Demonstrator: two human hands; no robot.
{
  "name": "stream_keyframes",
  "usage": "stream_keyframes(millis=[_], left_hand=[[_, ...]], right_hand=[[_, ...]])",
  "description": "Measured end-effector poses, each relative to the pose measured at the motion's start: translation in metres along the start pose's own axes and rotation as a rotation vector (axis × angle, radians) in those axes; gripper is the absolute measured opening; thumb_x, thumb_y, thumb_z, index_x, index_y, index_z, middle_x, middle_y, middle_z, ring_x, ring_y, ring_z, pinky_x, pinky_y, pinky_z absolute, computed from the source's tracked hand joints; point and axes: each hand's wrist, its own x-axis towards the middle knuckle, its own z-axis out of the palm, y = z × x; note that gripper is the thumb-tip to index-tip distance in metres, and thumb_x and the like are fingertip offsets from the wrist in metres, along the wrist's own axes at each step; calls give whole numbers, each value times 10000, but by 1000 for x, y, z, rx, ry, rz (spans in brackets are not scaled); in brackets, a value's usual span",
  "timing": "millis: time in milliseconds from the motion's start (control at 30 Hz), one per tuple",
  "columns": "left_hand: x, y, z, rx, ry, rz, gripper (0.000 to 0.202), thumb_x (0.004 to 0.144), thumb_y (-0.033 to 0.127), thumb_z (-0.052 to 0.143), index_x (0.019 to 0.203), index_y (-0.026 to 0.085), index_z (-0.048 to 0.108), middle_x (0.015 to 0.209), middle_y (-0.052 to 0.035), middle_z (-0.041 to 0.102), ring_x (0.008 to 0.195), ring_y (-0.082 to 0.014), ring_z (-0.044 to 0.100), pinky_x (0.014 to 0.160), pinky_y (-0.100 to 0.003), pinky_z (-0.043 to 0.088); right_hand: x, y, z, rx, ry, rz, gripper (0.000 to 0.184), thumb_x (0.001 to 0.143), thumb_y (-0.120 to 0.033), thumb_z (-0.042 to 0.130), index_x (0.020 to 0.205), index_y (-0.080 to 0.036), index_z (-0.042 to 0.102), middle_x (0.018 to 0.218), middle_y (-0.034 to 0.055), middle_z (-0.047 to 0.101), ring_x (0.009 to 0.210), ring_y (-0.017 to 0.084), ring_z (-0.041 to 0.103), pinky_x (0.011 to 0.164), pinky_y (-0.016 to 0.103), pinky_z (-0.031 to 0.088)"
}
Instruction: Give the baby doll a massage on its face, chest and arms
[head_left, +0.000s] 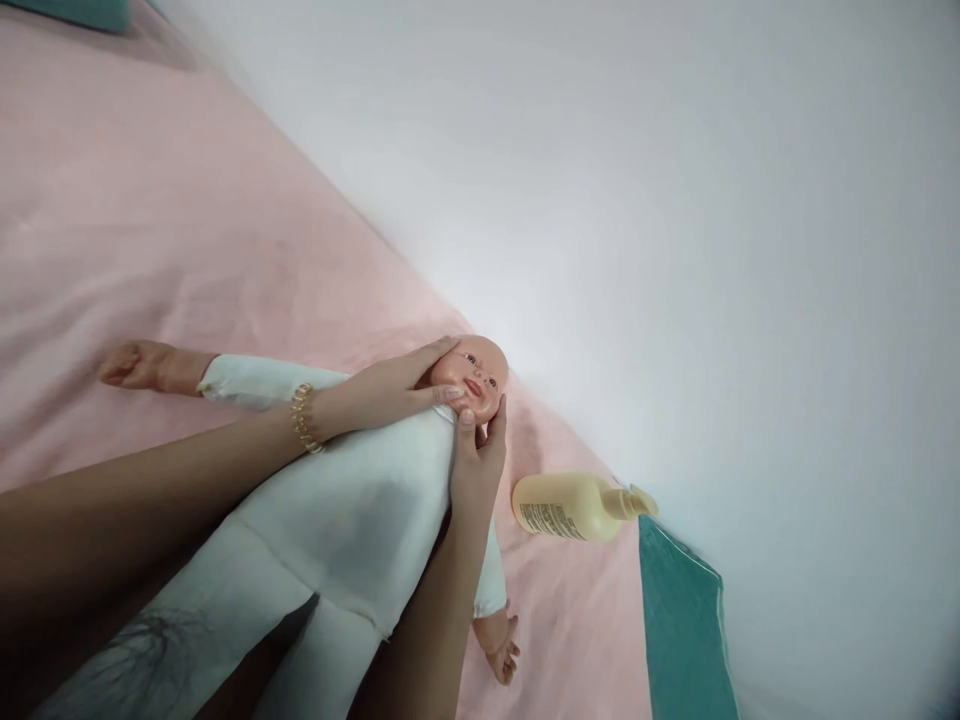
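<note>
A baby doll (352,510) with a white cloth body lies on its back on a pink sheet (187,230), arms spread out. My left hand (397,385) rests on the doll's head (480,372), fingers stretched over the cheek and forehead. My right hand (476,460) touches the other cheek from below, thumb and fingers extended along the face. Both hands press lightly on the face without gripping. A gold coil bracelet (304,418) circles my left wrist.
A cream pump bottle (577,507) lies on its side on the sheet just right of the doll. A teal cloth (679,620) borders the sheet at the lower right. A white wall (675,200) runs along the far side.
</note>
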Motion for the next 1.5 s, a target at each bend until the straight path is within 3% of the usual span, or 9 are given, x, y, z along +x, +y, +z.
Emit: stream_keyframes(millis=[167, 467, 733, 1000, 1133, 1233, 1333, 1500], left_hand=[[3, -6, 2, -31, -8, -17, 841, 891, 574, 560, 1598, 256, 234, 1485, -55, 528, 1285, -310, 567, 1024, -368, 478], [3, -4, 1, -24, -10, -32, 860, 875, 536, 575, 1602, 238, 225, 1492, -67, 519, 1293, -321, 556, 1040, -389, 465], [3, -3, -1, 40, -24, -40, 735, 971, 508, 403, 1610, 197, 215, 1576, -69, 402, 1391, -301, 464, 1103, -388, 418], [7, -13, 0, 70, -48, -71, 707, 1002, 535, 325, 1622, 231, 175, 1625, -18, 291, 1478, -279, 331, 1162, -383, 358], [7, -13, 0, 13, -29, -54, 695, 1025, 550, 235, 1609, 173, 229, 1630, -26, 273, 1506, -246, 268, 1221, -366, 256], [5, -8, -2, -36, -31, -82, 725, 1002, 580, 327, 1608, 192, 239, 1625, -34, 288, 1491, -272, 304, 1206, -384, 291], [3, -2, -4, -100, -51, -89, 819, 923, 596, 514, 1604, 229, 243, 1591, -51, 374, 1416, -304, 432, 1130, -384, 405], [2, -2, -1, -134, -24, -16, 837, 826, 493, 662, 1559, 262, 331, 1500, -50, 511, 1305, -303, 551, 1031, -371, 497]], right_hand=[[-1, -1, 5, -6, 16, 4, 937, 806, -517, 714, 1573, -205, 276, 1434, 132, 579, 1267, 276, 614, 1049, 449, 515], [0, 3, 3, -80, 48, -33, 849, 857, -547, 639, 1561, -202, 313, 1458, 134, 557, 1287, 271, 594, 1075, 449, 481], [-3, -6, -4, -174, 20, -108, 675, 977, -569, 427, 1531, -186, 377, 1569, 101, 427, 1452, 232, 412, 1188, 434, 351], [2, 8, -5, -41, -26, -103, 727, 978, -630, 358, 1553, -187, 323, 1594, 112, 382, 1435, 227, 434, 1153, 437, 405], [0, 3, -6, -81, -10, -107, 705, 973, -633, 375, 1531, -202, 371, 1591, 100, 391, 1465, 226, 389, 1193, 445, 347], [-3, -4, -5, -118, -5, -83, 682, 960, -611, 444, 1520, -227, 392, 1579, 83, 416, 1457, 230, 402, 1204, 445, 331], [-4, -7, -1, -44, -31, -23, 772, 903, -568, 586, 1552, -247, 319, 1521, 91, 496, 1352, 243, 534, 1131, 441, 434], [-4, -6, 4, -40, 12, 29, 882, 833, -510, 695, 1562, -238, 279, 1467, 104, 552, 1292, 254, 588, 1085, 439, 477]])
